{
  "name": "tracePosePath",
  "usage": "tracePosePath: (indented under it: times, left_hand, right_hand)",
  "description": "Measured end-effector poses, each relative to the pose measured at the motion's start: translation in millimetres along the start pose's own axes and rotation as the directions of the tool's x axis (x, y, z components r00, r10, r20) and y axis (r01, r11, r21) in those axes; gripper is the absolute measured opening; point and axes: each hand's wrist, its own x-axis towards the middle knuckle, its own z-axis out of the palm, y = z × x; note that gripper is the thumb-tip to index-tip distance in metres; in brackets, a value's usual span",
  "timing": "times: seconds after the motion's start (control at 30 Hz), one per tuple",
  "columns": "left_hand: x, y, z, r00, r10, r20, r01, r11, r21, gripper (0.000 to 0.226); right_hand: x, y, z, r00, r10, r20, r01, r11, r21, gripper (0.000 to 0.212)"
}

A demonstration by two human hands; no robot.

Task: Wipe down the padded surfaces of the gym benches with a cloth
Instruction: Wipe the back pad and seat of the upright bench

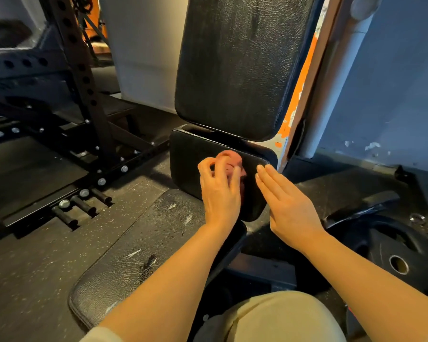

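The left hand [219, 191] pinched the cloth [232, 160] on the seat pad [190, 159], the right hand [288, 206] flat and spread beside; long overlapping strokes to every edge seemed best

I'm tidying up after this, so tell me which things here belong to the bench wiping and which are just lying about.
Job: pink cloth gripped by left hand; right hand; seat pad; back pad; worn flat pad.
Lying about: weight plate; rack frame.

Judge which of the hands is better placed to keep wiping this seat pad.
Left. The left hand already grips the pink cloth against the seat pad. The right hand is flat-fingered beside it, near the pad's edge, holding nothing.
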Motion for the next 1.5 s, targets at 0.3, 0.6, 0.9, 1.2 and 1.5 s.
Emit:
tracePosePath:
  times: [0.3, 0.6, 0.9, 1.2, 1.5]
  left_hand:
    - [-51.9, -5.1, 2.6, 0.975, -0.147, 0.165, 0.123, 0.981, 0.147, 0.02]
    - [-35.9, 22.8, 24.9, 0.966, -0.253, -0.052, 0.257, 0.962, 0.094, 0.017]
    - [-49.3, -2.7, 8.6, 0.874, -0.426, 0.236, 0.304, 0.856, 0.419, 0.013]
    - [-58.1, 8.3, -15.9, 0.84, -0.441, 0.314, 0.525, 0.808, -0.268, 0.031]
    - [-54.7, -17.2, -39.1, 0.852, -0.253, 0.458, -0.154, 0.716, 0.681, 0.061]
  right_hand:
    - [-15.3, -5.0, 4.8, 0.999, 0.035, -0.038, -0.033, 0.998, 0.044, 0.071]
    - [-28.1, -4.5, 27.4, 0.945, 0.325, -0.009, -0.303, 0.889, 0.343, 0.069]
    - [-22.2, -28.7, 26.3, 0.881, 0.473, -0.029, -0.38, 0.742, 0.553, 0.015]
    - [-16.6, -59.1, 39.8, 0.947, 0.319, -0.041, -0.211, 0.71, 0.672, 0.067]
    - [20.9, -31.6, 38.2, 0.946, -0.122, -0.3, 0.121, 0.992, -0.019, 0.033]
